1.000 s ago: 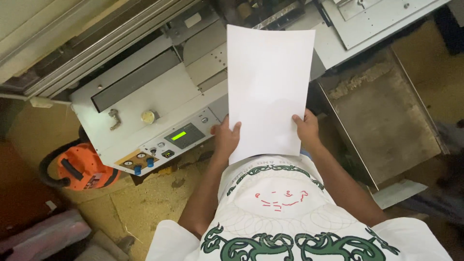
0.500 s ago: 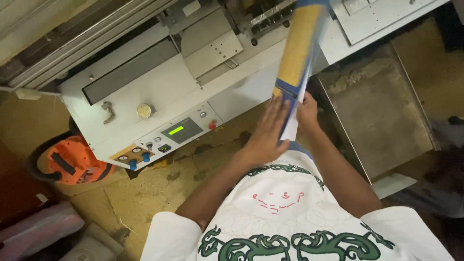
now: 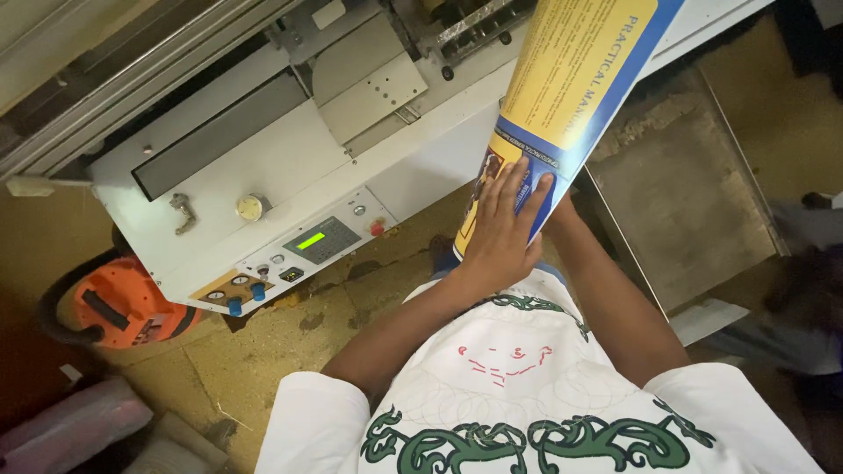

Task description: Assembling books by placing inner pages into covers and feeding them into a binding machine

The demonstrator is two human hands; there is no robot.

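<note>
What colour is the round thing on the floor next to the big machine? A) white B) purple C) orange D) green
C: the round thing on the floor, left of the white machine, is bright orange with a dark hose curling round it.

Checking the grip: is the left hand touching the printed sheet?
Touching. The head view shows the left hand lying flat on the printed sheet, fingers spread across its blue and yellow face.
</note>
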